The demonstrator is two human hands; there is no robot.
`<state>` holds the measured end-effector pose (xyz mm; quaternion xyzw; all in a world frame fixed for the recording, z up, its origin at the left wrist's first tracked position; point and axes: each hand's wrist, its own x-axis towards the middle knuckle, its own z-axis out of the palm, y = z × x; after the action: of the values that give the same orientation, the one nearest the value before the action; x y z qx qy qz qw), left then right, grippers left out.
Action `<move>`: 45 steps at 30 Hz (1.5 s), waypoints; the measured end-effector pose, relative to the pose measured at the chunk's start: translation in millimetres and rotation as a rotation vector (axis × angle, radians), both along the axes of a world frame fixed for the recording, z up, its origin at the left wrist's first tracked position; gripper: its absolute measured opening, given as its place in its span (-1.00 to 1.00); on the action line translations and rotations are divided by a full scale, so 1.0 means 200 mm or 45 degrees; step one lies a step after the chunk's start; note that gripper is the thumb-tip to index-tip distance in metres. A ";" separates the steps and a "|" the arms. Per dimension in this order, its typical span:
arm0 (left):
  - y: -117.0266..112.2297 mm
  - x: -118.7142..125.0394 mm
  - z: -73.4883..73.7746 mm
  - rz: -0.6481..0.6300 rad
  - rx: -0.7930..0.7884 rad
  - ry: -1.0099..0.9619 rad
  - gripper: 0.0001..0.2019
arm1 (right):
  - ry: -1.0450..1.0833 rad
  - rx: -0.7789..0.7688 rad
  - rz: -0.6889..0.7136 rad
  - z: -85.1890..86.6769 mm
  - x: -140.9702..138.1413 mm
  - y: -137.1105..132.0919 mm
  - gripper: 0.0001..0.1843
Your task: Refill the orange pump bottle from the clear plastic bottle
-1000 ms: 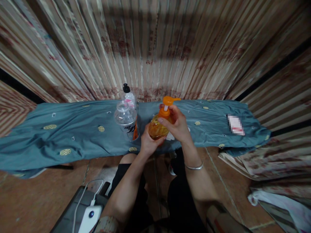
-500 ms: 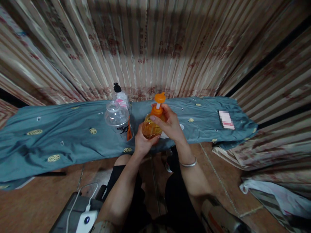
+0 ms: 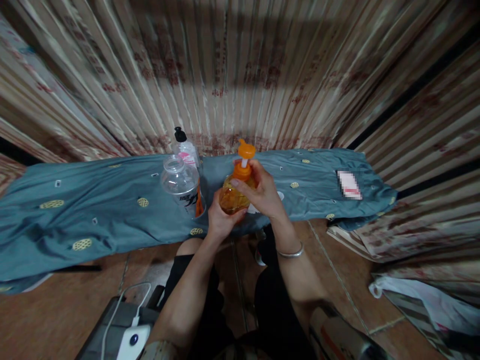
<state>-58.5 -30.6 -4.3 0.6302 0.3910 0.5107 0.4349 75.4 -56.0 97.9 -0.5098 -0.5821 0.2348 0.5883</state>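
An orange pump bottle of amber liquid stands upright at the near edge of a blue-grey cloth. My left hand wraps round the bottle's lower body. My right hand closes round its orange collar, just under the raised pump head. A silver bangle sits on my right wrist.
A clear open plastic bottle stands left of the pump bottle, with a small black-capped bottle behind it. A striped curtain hangs behind. A white device with a cable lies at lower left. Folded fabric and a bag lie at right.
The pump head, pointing right a second ago, has turned round and stands a little higher. Both hands keep their hold. The view shifted slightly.
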 end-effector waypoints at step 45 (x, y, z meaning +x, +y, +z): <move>-0.01 0.01 0.02 0.044 0.009 0.041 -0.24 | 0.154 0.047 -0.128 -0.02 -0.04 0.03 -0.40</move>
<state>-56.6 -32.7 -0.2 0.6331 0.4071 0.5092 0.4174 67.4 -49.6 93.0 -0.5123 -0.5234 0.2248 0.6427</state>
